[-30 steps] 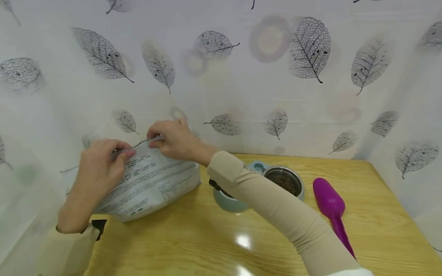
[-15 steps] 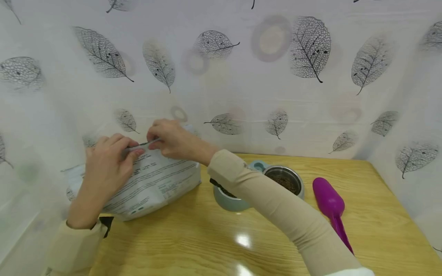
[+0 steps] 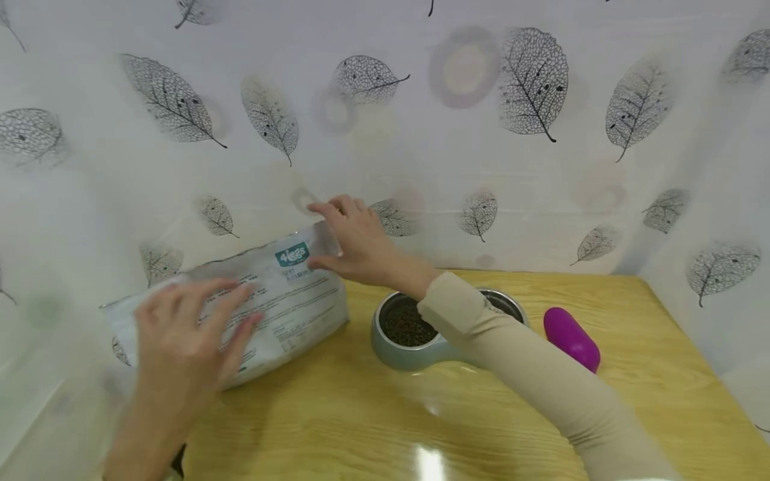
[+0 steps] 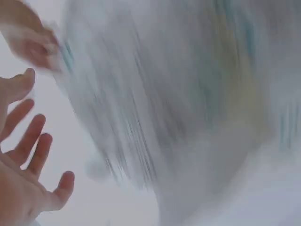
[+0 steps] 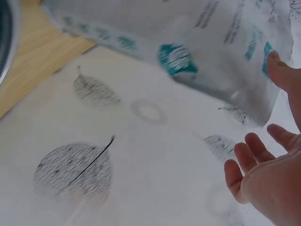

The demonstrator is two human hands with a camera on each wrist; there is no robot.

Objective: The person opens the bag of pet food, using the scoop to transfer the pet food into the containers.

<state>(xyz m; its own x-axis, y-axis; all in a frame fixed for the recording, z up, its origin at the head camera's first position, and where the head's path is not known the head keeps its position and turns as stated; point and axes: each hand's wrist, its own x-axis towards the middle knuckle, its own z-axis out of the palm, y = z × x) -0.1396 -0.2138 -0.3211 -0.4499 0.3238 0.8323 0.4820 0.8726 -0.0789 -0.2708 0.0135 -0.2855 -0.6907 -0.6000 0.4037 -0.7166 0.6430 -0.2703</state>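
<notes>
A white printed pet-food bag (image 3: 301,297) with a teal "4legs" label stands on the left of the table, its top edge flat and closed-looking. My left hand (image 3: 183,341) is in front of the bag's left part, fingers spread and apart from it in the left wrist view (image 4: 28,165). At the bag's upper right corner, my right hand (image 3: 361,247) has its thumb in front and loosely bent fingers behind. The right wrist view shows its thumb against or just before the bag (image 5: 225,52); contact is hard to tell.
A blue-grey double pet bowl (image 3: 400,361) with brown kibble (image 3: 408,325) sits right of the bag, partly under my right forearm. A purple scoop (image 3: 571,339) lies farther right, its handle hidden by the sleeve. A leaf-patterned curtain (image 3: 433,147) hangs behind the table (image 3: 337,414).
Both hands have let go of the bag's top edge. My left hand has dropped toward me, and my right has moved right to the corner, uncovering the label and the left bowl.
</notes>
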